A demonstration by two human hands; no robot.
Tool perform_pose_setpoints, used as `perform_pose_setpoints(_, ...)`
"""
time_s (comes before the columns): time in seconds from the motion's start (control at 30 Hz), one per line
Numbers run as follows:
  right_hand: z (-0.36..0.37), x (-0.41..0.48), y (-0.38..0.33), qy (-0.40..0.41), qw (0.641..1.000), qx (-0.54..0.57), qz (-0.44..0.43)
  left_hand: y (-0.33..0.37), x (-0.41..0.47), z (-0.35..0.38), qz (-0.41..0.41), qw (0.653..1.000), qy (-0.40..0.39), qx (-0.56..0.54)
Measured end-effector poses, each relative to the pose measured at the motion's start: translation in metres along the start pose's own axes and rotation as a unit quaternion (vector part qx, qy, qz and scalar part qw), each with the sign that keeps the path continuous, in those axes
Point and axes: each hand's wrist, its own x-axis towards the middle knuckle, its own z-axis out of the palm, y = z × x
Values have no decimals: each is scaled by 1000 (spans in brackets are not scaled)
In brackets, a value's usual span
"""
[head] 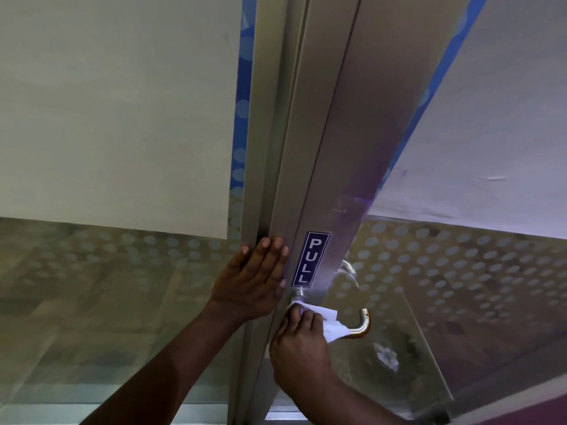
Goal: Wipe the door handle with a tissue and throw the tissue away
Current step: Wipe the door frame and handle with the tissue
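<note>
- Pinching the tissue [329,325], the right hand [299,348] sits nearest the camera at about 6 o'clock; its fingers curl tight round the white wad and press it on the door handle [363,323] close to the handle's mount on the metal stile; a loose flap of tissue hangs toward 3 o'clock, over the curved end of the handle
- Just above, toward 9 o'clock of that hand, the left hand [256,274] lies flat on the door frame [260,148]; its fingers are straight and close together, holding nothing, only bracing
- Risk, as I judge it: the hanging flap may snag on the hooked end of the handle and tear, leaving shreds behind; thin tissue rubbed hard on metal may also crumble
- Risk: the door may swing if the wiping hand pulls; the braced left fingertips rest near the seam between frame and door, so they could be nipped there
- Risk: the curved far end and the upper bend of the handle, at 1 o'clock of the tissue, could go unwiped
- Farther up, at 12 o'clock of the tissue, a blue sign [310,259] on the stile reads "PULL", lettered vertically in white; no brand name shows anywhere
- Beyond lie frosted glass panels with a dotted pattern; no bin is in view
</note>
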Motion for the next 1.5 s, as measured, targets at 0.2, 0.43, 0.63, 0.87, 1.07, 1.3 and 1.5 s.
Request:
perform_pose_setpoints(0.2,-2,-8,14,37,995,95,-9,0,-1,1,1,1000,-11,4)
perform_pose_setpoints(0.43,8,16,26,126,983,134,16,0,-1,3,4,1000,-5,4)
perform_pose_setpoints(0.63,18,15,15,191,979,62,34,1,-1,3,-4,1000,-3,5)
perform_pose_setpoints(0.87,31,5,30,255,965,61,-12,-1,0,0,-1,1000,-6,9)
perform_pose_setpoints(1.07,41,-5,63,231,962,84,-121,-2,2,-2,0,1000,-12,10)
perform_pose_setpoints(1.3,33,-5,69,174,973,115,-101,-1,2,-1,-1,1000,-12,13)
perform_pose_setpoints(1.5,18,-1,44,146,978,151,-3,1,1,0,-3,1000,-8,16)
